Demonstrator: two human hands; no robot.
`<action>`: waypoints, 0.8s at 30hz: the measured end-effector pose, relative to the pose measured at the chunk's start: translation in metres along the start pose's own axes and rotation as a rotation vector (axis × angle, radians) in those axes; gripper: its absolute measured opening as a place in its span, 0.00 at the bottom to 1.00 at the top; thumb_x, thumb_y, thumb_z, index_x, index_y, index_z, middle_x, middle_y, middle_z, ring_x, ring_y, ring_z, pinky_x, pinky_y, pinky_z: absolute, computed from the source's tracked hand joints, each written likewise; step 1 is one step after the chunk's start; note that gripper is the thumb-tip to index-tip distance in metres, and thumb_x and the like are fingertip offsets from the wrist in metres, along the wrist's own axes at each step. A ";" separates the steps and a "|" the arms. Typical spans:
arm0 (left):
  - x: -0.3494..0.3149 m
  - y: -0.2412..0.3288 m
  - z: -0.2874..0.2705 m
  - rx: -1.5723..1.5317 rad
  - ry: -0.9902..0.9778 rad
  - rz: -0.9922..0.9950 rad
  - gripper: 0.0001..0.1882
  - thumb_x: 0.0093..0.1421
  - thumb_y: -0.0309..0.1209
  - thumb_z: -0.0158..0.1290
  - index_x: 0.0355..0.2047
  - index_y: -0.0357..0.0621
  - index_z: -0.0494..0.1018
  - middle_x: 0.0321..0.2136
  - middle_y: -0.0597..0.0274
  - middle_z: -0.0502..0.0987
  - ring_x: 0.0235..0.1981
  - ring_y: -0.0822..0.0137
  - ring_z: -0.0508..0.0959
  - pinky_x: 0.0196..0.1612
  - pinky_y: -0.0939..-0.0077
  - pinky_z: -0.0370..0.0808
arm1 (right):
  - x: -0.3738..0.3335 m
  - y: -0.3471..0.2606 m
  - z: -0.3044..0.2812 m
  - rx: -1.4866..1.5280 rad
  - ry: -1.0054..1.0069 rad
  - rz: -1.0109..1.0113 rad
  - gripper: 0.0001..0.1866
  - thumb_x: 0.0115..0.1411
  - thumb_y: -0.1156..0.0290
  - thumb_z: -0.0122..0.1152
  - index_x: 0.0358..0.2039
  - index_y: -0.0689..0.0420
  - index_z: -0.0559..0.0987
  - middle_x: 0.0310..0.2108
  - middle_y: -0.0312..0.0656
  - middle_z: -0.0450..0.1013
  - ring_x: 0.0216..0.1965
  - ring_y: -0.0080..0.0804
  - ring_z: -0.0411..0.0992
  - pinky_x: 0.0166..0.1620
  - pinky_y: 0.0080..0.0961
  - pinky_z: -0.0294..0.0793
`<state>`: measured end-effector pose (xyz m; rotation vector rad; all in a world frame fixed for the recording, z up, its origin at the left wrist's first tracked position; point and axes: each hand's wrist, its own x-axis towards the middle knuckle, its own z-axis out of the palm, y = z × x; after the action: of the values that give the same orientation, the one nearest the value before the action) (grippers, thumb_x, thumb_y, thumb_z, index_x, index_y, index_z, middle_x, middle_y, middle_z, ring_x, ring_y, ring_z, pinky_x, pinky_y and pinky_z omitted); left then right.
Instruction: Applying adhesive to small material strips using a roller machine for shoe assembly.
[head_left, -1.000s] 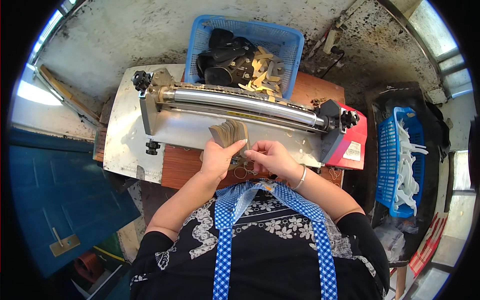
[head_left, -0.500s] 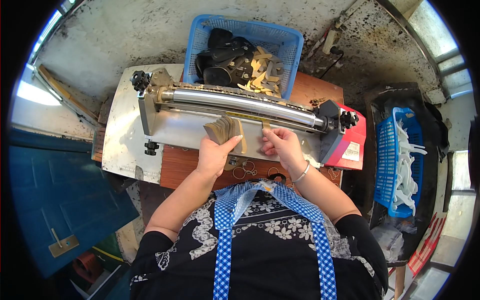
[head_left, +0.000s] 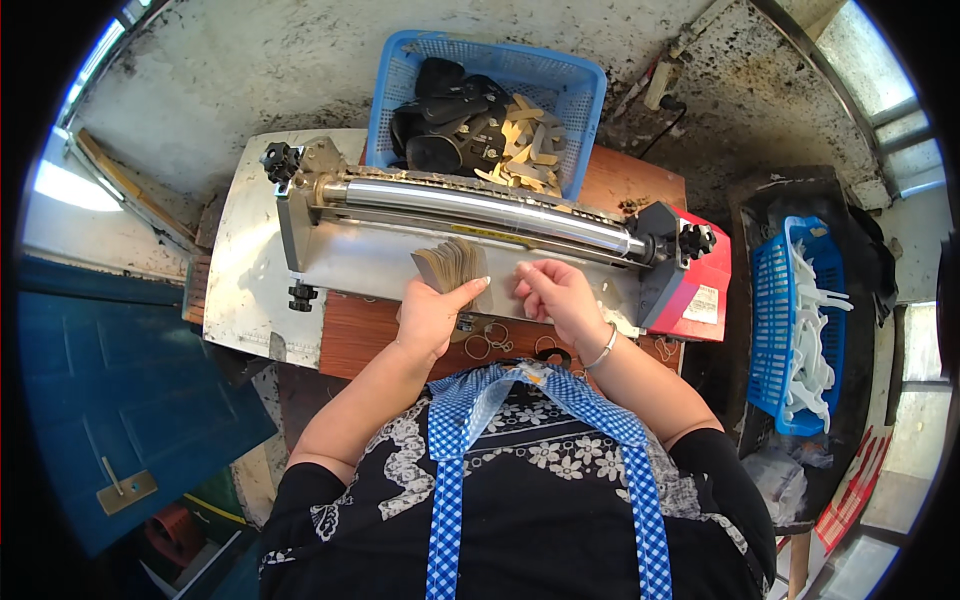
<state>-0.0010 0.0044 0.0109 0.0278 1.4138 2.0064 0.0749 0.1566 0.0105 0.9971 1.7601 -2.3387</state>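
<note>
My left hand [head_left: 428, 312] is closed around a fanned stack of thin, flat brownish-grey strips [head_left: 452, 264], its thumb pressed along their near side. The stack stands just in front of a long polished metal roller [head_left: 480, 212] on a bench machine. To the right of the stack is my right hand [head_left: 558, 300], with a bracelet at the wrist. Its fingers are loosely bent and a little apart, and no strip shows in them. The hand hovers over the machine's pale metal plate [head_left: 375, 262], apart from the roller.
Behind the roller stands a blue plastic basket [head_left: 490, 52] with black pieces and yellowish and grey strips. Black knobs [head_left: 280, 160] and a red housing [head_left: 700, 268] flank the roller. Rubber bands [head_left: 478, 346] lie on the brown tabletop. Another blue basket [head_left: 772, 330] at the right holds white pieces.
The strip my right hand held at the roller no longer shows in its fingers. That hand has drawn slightly left, toward the stack. My left hand still holds the stack, now pressed closer together.
</note>
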 end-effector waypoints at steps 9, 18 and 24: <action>-0.001 -0.001 -0.006 0.036 0.011 -0.111 0.07 0.47 0.21 0.53 0.29 0.37 0.69 0.22 0.63 0.73 0.24 0.72 0.73 0.26 0.83 0.69 | -0.015 0.009 0.001 -0.167 -0.073 -0.007 0.12 0.52 0.69 0.54 0.17 0.59 0.66 0.14 0.35 0.66 0.15 0.16 0.63 0.16 0.10 0.58; -0.003 -0.003 -0.002 -0.027 -0.002 -0.046 0.09 0.46 0.20 0.55 0.30 0.35 0.70 0.26 0.62 0.73 0.26 0.74 0.73 0.27 0.82 0.71 | -0.002 0.003 0.006 0.131 0.097 -0.122 0.12 0.51 0.65 0.57 0.26 0.63 0.72 0.16 0.36 0.69 0.14 0.16 0.64 0.18 0.10 0.62; -0.004 -0.006 0.002 -0.020 -0.054 0.026 0.10 0.46 0.18 0.54 0.31 0.34 0.69 0.27 0.62 0.73 0.27 0.73 0.73 0.28 0.82 0.71 | -0.019 0.006 0.013 -0.301 -0.132 -0.077 0.09 0.51 0.69 0.57 0.24 0.62 0.72 0.15 0.35 0.69 0.13 0.14 0.62 0.16 0.11 0.61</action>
<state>0.0064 0.0052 0.0085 0.0920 1.3658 2.0259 0.0869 0.1366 0.0171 0.7246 2.0473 -2.0387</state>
